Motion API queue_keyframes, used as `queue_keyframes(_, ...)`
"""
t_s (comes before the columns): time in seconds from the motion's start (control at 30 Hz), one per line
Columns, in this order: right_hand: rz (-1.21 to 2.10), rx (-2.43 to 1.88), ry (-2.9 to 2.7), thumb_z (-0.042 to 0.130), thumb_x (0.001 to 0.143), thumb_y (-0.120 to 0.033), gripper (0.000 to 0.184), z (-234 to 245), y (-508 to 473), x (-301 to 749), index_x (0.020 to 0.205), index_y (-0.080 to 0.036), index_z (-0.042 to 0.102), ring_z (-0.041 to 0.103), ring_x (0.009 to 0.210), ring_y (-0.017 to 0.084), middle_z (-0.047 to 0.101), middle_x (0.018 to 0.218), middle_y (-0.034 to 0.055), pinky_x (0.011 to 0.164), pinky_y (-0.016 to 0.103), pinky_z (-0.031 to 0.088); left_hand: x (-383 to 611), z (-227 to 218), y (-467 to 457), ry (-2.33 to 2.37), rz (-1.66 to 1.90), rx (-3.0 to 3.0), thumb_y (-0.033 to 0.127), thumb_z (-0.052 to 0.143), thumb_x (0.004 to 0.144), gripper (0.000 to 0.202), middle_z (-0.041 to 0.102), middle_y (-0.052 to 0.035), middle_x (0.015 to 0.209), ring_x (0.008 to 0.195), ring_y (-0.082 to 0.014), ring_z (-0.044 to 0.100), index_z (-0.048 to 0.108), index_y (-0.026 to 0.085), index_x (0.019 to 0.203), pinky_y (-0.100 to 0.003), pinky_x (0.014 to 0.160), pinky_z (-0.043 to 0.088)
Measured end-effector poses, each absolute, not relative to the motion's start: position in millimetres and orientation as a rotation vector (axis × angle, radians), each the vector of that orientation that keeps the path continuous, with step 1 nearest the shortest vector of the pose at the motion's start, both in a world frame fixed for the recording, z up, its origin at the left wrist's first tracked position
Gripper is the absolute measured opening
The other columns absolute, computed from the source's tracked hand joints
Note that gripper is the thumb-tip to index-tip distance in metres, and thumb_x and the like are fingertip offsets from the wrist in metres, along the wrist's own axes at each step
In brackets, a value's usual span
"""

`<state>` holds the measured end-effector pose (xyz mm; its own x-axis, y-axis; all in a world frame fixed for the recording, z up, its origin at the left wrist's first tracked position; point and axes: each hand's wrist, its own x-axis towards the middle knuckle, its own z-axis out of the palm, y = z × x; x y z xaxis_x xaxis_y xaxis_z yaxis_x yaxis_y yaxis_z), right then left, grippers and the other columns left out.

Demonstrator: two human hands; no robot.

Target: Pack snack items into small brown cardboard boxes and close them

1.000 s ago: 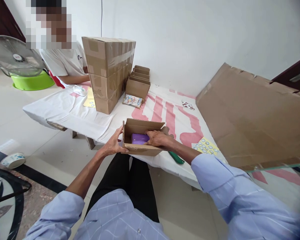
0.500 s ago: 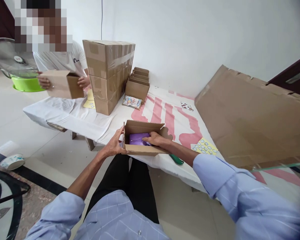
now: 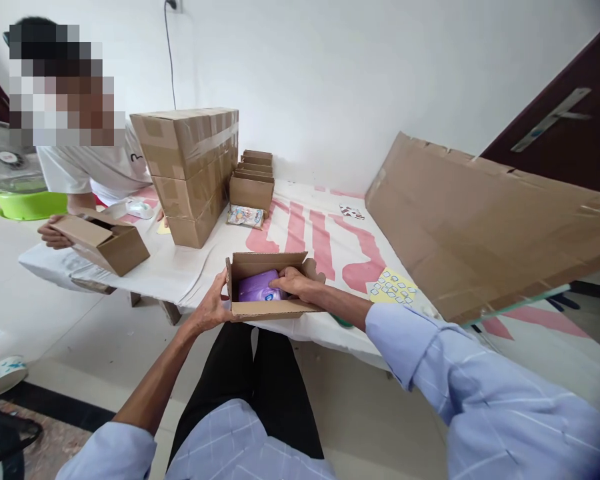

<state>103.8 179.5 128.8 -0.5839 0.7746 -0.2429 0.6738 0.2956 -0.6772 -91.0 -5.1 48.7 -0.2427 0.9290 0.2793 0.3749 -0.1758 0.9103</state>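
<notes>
A small open cardboard box (image 3: 265, 308) sits at the near edge of the low table (image 3: 200, 270). Inside it lies a purple packet (image 3: 257, 287). My left hand (image 3: 211, 309) grips the box's left end, thumb over the rim. My right hand (image 3: 293, 283) reaches into the box from the right, its fingers pressing on top of the purple packet.
A person in a white shirt at the far left holds another open box (image 3: 105, 241) on the table. A stack of taped boxes (image 3: 187, 170), a row of open boxes (image 3: 253, 180), a yellow sticker sheet (image 3: 393, 285) and a large leaning cardboard sheet (image 3: 480, 223) occupy the table. A fan (image 3: 5, 163) stands behind.
My right hand has pushed the purple packet deeper into the box while my left keeps hold. The other person has set their box down on the table. The view tilted up and right.
</notes>
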Motion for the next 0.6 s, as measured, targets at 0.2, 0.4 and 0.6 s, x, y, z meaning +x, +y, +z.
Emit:
queue_keyframes(0.2, 0.943, -1.334, -2.291, 0.082, 0.073, -0.037, 0.042, 161, 158, 111, 0.104, -0.026, 0.056, 0.066, 0.108, 0.027, 0.070, 0.111, 0.0033, 0.094, 0.040, 0.053, -97, 48, -4, 1.645, 1.457, 1.508, 0.049, 0.099, 0.066, 0.122, 0.049, -0.0187, 0.160, 0.140, -0.0442, 0.057, 0.037, 0.023, 0.168, -0.058, 0.111, 0.059)
queue_keyframes(0.4, 1.212, -0.935, -1.780, 0.082, 0.070, -0.044, 0.048, 203, 191, 151, 0.105, -0.025, 0.055, 0.068, 0.094, 0.024, 0.070, 0.104, 0.0030, 0.077, 0.036, 0.057, -126, 46, 12, 1.630, 1.447, 1.368, 0.050, 0.101, 0.064, 0.124, 0.057, -0.0178, 0.152, 0.139, -0.0424, 0.059, 0.035, 0.023, 0.166, -0.055, 0.102, 0.064)
queue_keyframes(0.6, 1.269, -0.792, -1.347, 0.086, 0.067, -0.043, 0.043, 216, 208, 225, 0.098, -0.025, 0.063, 0.064, 0.071, 0.017, 0.068, 0.082, -0.0028, 0.063, 0.030, 0.051, -163, 47, 86, 1.508, 1.525, 1.394, 0.046, 0.103, 0.057, 0.133, 0.054, -0.0218, 0.159, 0.145, -0.0407, 0.056, 0.034, 0.019, 0.167, -0.052, 0.107, 0.061)
